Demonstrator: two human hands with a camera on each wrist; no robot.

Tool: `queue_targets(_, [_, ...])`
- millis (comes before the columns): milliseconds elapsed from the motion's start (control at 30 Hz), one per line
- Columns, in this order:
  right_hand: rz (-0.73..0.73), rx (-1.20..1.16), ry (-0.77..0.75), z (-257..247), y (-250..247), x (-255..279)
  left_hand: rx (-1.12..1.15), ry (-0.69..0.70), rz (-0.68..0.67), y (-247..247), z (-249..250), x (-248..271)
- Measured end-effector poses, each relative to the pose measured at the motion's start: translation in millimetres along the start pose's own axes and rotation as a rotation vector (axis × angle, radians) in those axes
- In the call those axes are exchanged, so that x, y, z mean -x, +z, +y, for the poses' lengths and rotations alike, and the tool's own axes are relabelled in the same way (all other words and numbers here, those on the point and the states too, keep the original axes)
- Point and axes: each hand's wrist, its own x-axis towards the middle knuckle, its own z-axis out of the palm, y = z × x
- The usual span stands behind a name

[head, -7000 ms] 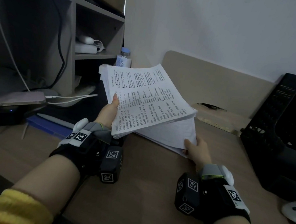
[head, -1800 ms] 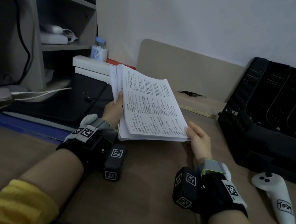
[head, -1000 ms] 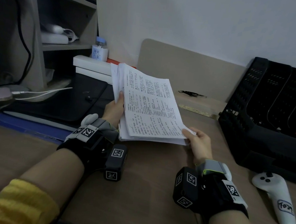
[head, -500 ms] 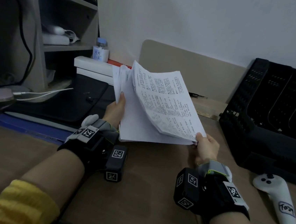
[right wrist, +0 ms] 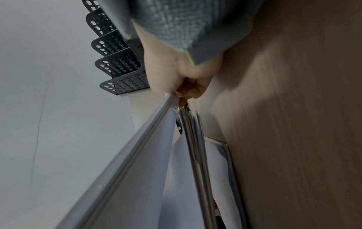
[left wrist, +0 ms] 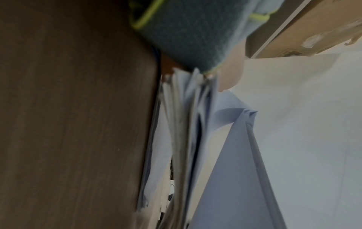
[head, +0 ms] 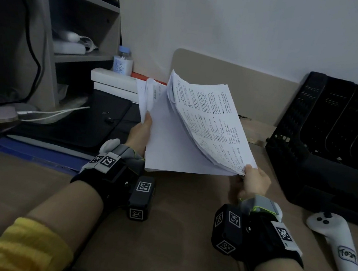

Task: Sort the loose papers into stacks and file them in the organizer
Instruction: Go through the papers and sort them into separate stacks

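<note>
A thick stack of white papers (head: 172, 143) is held above the wooden desk (head: 174, 234) in the head view. My left hand (head: 141, 129) grips the stack's left edge, thumb on top. My right hand (head: 254, 183) pinches the near right corner of a printed top bundle (head: 212, 121) and lifts it off the blank sheets beneath. The right wrist view shows that pinch (right wrist: 182, 93) with the bundle (right wrist: 137, 162) fanned away from the lower sheets. In the left wrist view the paper edges (left wrist: 184, 139) run away below my thumb (left wrist: 231, 74). The black mesh organizer (head: 332, 138) stands at the right.
A white controller (head: 336, 244) lies on the desk near the organizer's front. A dark pad (head: 82, 123), white boxes (head: 112, 84) and a small bottle (head: 122, 63) sit at the back left beside a shelf unit (head: 51, 40). Cables (head: 52, 113) trail over the left side.
My right hand went from resting at the stack's right edge to pinching its corner, and has raised the printed top bundle away from the blank sheets. The left hand stayed put.
</note>
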Motion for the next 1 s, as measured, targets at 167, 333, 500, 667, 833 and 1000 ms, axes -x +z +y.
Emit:
queue_targets(167, [0.105,0.026,-0.023,1,-3,-5,-0.019,0.008,0.01,-1,1,2])
queue_targets(333, [-0.1,0.037,-0.026,0,2,2,-0.013,0.049,-0.006,2,0,3])
queue_targets(500, [-0.283,0.059,-0.022,1,5,5,-0.011,0.053,-0.016,0,0,5])
queue_targets(667, [-0.208,0.072,-0.056,7,5,1,-0.021,0.056,-0.009,-1,1,7])
queue_targets(833, [-0.134,0.115,-0.066,4,1,-2,-0.043,0.062,-0.016,-1,1,9])
queue_targets(1000, [-0.068,0.128,-0.037,5,-1,-5,-0.026,0.045,-0.021,-2,0,9])
